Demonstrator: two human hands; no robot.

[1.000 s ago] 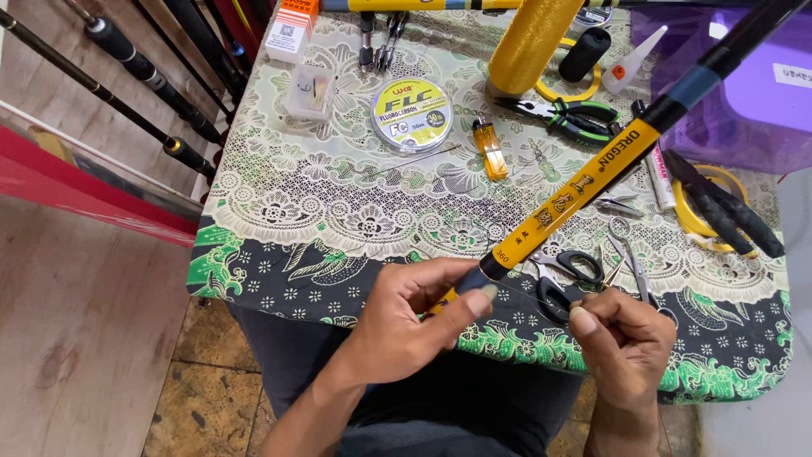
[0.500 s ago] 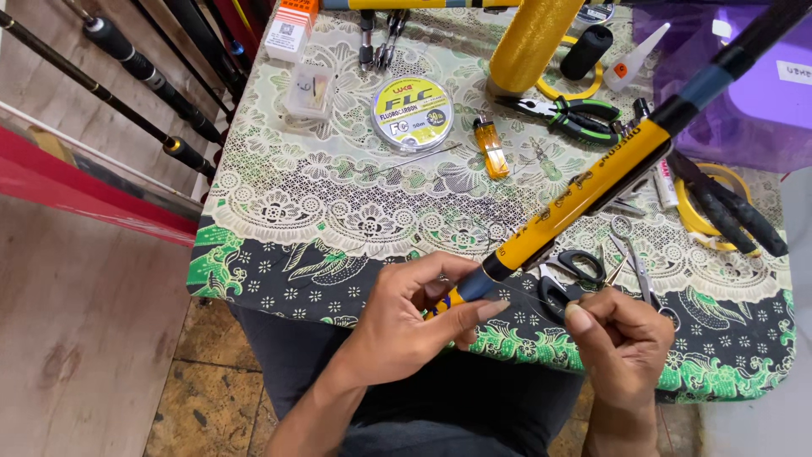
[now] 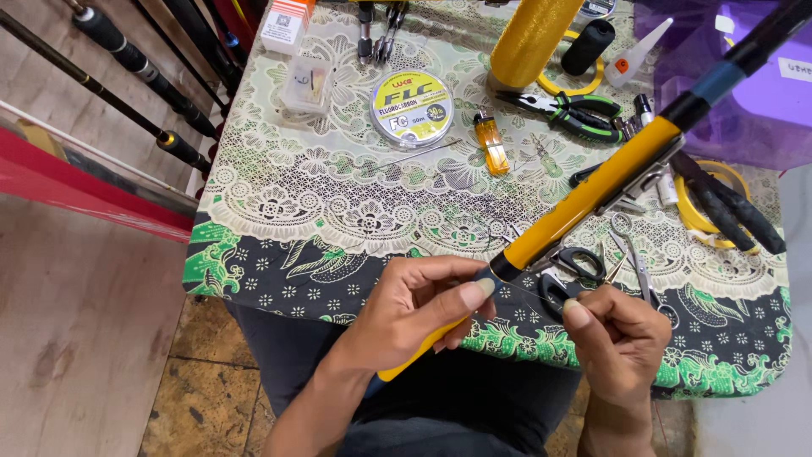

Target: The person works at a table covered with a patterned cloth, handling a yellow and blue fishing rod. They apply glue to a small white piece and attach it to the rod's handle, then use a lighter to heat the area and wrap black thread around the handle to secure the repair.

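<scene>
My left hand [image 3: 419,311] grips a yellow and black fishing rod [image 3: 592,190] near its lower yellow section, thumb against the dark band. The rod slants up to the top right over the table. My right hand [image 3: 617,338] is beside it, fingertips pinched on a thin line [image 3: 529,292] that runs back toward the rod. Black-handled scissors [image 3: 575,271] lie on the cloth just behind both hands.
A patterned green and white tablecloth [image 3: 338,211] covers the table. On it lie a round line spool [image 3: 412,108], an orange lighter [image 3: 491,144], green-handled pliers [image 3: 567,112], a yellow thread cone [image 3: 533,38] and small tools. Dark rods [image 3: 135,63] lean at left.
The rod has turned in my left hand, so its printed side no longer faces up. My right hand has shifted slightly with the line.
</scene>
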